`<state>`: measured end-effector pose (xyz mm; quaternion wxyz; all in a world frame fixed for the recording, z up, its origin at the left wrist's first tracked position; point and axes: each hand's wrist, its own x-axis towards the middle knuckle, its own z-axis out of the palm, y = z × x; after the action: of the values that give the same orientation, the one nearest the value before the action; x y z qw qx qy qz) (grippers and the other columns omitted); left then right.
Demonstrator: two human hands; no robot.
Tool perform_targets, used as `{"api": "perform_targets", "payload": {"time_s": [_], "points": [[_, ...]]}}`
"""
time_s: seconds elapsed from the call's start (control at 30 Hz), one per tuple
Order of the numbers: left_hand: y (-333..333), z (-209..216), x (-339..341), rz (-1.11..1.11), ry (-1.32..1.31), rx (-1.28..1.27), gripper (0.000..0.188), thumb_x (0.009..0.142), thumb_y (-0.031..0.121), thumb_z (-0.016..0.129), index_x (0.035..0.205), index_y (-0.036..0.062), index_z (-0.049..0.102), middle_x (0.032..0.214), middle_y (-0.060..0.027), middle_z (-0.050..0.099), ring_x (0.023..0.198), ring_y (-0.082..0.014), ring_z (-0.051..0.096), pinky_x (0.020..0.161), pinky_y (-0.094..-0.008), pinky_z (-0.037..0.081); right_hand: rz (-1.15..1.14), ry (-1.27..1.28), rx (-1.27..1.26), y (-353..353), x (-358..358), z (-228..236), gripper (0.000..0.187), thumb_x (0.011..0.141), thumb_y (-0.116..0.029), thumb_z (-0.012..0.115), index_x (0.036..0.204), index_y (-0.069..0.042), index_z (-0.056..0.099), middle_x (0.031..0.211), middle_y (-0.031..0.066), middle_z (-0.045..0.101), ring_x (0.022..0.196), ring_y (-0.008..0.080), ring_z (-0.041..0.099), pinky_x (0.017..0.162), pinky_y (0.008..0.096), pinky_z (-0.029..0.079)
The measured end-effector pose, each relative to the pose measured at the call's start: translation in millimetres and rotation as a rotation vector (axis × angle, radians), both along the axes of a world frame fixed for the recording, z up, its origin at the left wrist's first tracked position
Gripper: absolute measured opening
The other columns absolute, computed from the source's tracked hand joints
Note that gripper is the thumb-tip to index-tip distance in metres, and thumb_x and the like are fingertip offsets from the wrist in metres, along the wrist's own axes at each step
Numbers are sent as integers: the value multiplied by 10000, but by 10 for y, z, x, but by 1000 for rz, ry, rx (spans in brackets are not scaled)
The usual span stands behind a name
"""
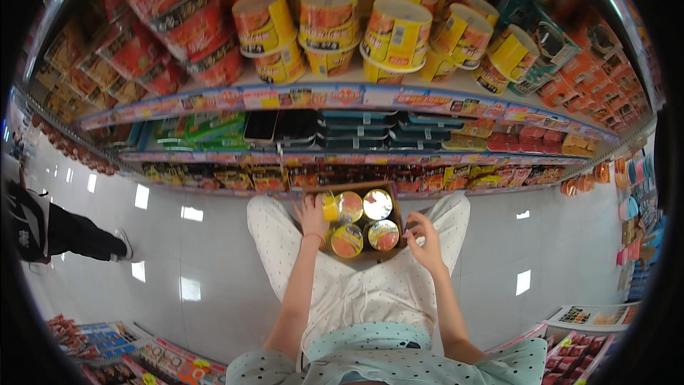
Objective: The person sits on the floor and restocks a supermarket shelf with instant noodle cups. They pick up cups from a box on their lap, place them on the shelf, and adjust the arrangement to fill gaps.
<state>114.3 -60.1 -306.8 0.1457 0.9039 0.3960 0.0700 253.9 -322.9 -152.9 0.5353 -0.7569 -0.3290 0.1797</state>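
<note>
Between my knees a cardboard box (399, 192) holds several yellow instant noodle cups with shiny round lids, such as one cup (348, 240) at its near left. My left hand (312, 215) is at the box's left side, its fingers closed around a tilted yellow noodle cup (330, 207). Part of that cup is covered by the hand. Just off the box's right wall is my right hand (426, 244), fingers bent but apart, with nothing visible in them.
Ahead, a top shelf (278, 96) carries stacked yellow noodle cups (397, 34) and red noodle bowls (189, 25). Dark trays (356, 128) and bagged goods fill the lower shelves. A person (78, 232) stands at left on the tiled floor (206, 257). Display racks (178, 360) stand behind me.
</note>
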Motion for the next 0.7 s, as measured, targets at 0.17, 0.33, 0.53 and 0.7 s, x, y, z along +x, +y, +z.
{"api": "perform_targets", "payload": {"time_s": [0.17,0.33,0.53,0.7], "points": [[-185,771,-89,92,-214,-226,841,620,355,863,1320,122,459,1220,-122,531,1225,-325,479,1123,-567,226,172,-66,-59,73,-63,-281,370,807,-18,652,1173,-43,600,1065,95,598,861,173,651,714,283,523],[-415,1188,-196,-75,-949,-1344,628,798,1,752,1335,-7,425,1303,-107,554,1190,-200,553,1011,-338,459,167,211,-128,457,-371,-68,962,696,-321,886,1421,17,352,1255,151,558,1122,225,574,904,326,508],[-738,1386,-197,-73,-1115,-1594,648,855,3,656,1431,9,358,1394,-98,485,1297,-208,463,1096,-359,364,180,146,90,538,-340,256,983,683,-326,887,1421,19,337,1366,199,481,1259,277,511,1000,383,461],[-926,1351,-165,-276,-1132,-1587,766,810,0,731,1465,31,335,1415,-64,474,1305,-199,453,1111,-378,353,95,214,407,436,-328,735,831,669,-147,880,1342,24,424,1320,170,519,1207,250,544,999,382,465]]}}
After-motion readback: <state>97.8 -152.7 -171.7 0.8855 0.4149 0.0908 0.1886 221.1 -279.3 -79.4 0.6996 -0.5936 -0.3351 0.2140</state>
